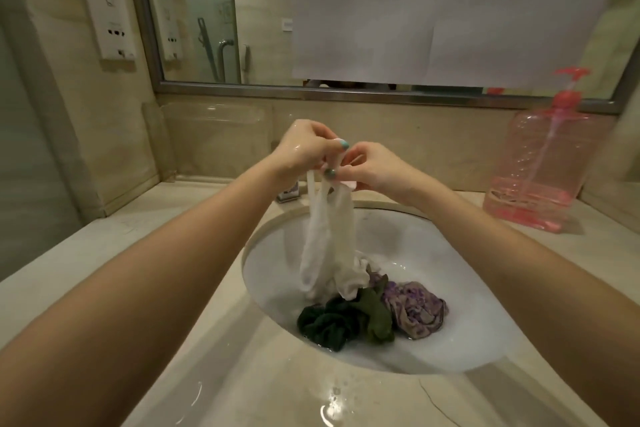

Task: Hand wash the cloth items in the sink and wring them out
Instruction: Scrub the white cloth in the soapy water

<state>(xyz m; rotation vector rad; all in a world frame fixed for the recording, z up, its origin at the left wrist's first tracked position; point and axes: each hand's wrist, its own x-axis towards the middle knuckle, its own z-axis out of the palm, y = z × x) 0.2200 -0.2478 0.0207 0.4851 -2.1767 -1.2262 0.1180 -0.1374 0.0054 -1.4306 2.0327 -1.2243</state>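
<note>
Head view showed both hands meeting above the back rim of the sink, fingers curled and pinching the top of a white cloth [327, 246]. The left hand [304, 152], wet and glistening, gripped the cloth's narrow straps between thumb and fingertips, and the right hand [375, 166] pinched the same upper edge just beside it, the two hands touching. From that grip the white cloth hung straight down in long wet folds, and its lower end rested in the basin against the other laundry. A dark green cloth [343, 321] lay bunched at the bottom of the sink [450, 253], touching the white cloth's end, and a purple patterned cloth [415, 305] lay crumpled just to its right, pressed against it. Both forearms reached in over the pale stone countertop [166, 274], which carried a small puddle of water [332, 402] near its front edge. A pink pump bottle [543, 163], only its lowest part filled with pink liquid, stood on the counter to the right of the sink, by the back wall. Behind the counter hung a mirror [207, 28], much of it covered by white paper sheets [415, 28]. A white wall panel [107, 7] was on the left wall.
</note>
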